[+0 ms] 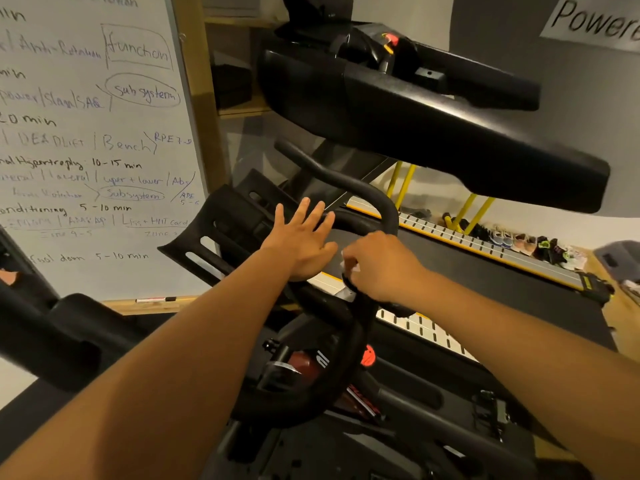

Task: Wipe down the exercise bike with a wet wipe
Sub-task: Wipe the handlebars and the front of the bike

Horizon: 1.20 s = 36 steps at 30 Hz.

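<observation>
Two bare arms reach over the exercise bike [301,370]: the left hand [304,237] lies flat, fingers spread wide, on the black handlebar [363,192], and the right hand [377,265] just beside it curls round the bar's near bend, squeezing a white wet wipe [349,264] under its fingers. The whiteboard [86,150] on the left says "Function", "Sub system", "DEADLIFT", "Bench" and "5-10 min", a marker [156,300] lies on its bottom ledge, and a sign [595,19] at the top right starts "Powere".

Black exercise bike [353,341] stands upright; white wet wipe [349,264] (mostly hidden) bunched against its handlebar [363,192].
</observation>
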Tool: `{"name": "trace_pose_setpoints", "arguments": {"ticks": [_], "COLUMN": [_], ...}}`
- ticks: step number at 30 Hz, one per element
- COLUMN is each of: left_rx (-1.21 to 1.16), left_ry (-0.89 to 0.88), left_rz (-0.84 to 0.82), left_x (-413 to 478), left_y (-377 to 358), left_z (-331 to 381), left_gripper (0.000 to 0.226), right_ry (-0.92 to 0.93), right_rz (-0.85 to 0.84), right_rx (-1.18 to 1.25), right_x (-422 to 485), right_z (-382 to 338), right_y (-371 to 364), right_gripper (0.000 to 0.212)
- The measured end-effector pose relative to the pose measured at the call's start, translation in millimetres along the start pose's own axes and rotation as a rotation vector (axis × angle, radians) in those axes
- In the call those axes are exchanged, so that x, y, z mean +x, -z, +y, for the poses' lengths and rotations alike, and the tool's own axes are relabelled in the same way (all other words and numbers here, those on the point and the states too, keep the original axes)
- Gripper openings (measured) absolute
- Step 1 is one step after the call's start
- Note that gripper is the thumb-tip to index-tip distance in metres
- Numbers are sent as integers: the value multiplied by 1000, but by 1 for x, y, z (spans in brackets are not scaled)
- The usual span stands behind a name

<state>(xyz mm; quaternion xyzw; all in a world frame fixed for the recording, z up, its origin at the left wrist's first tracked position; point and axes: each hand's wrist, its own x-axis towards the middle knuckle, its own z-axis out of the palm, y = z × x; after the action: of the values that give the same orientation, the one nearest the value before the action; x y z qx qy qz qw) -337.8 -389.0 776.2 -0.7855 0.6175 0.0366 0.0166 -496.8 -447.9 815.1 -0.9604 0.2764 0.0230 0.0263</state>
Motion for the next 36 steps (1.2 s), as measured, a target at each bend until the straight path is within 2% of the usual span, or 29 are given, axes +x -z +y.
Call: {"name": "trace_pose_setpoints", "arguments": {"ticks": [3, 8, 13, 18, 21, 25, 27, 29, 32, 34, 36], "left_rx": [6, -20, -6, 120, 106, 5, -31, -62, -71, -45, 8], "left_ry": [-5, -16, -24, -67, -109, -76, -33, 30, 79, 94, 114], "left_rz": [-2, 1, 9, 29, 54, 27, 30, 63, 82, 79, 86], "left_x": [0, 3, 1, 0, 7, 24, 33, 43, 62, 76, 86], "left_y": [1, -1, -1, 2, 7, 6, 5, 7, 10, 9, 7], "left_z": [1, 0, 0, 6, 17, 31, 30, 28, 31, 35, 37], "left_gripper": [64, 64, 64, 64, 64, 63, 62, 61, 59, 57, 56], "right_ry": [41, -186, -378, -312, -303, -292, -254, -102, 225, 239, 131], "right_rz": [40, 332, 504, 354, 294, 262, 375, 537, 492, 515, 553], "right_rx": [131, 479, 466, 139, 178, 168, 259, 477, 588, 605, 593], "right_x": [-21, -15, -42, -70, -44, -5, 11, 22, 28, 50, 86], "right_z": [13, 51, 31, 40, 58, 88, 105, 110, 102, 120, 148], "right_y": [-4, -24, -61, -71, -58, -52, -46, -41, -46, -53, -55], "right_gripper": [14, 5, 14, 14, 12, 16, 18, 15, 9, 12, 14]}}
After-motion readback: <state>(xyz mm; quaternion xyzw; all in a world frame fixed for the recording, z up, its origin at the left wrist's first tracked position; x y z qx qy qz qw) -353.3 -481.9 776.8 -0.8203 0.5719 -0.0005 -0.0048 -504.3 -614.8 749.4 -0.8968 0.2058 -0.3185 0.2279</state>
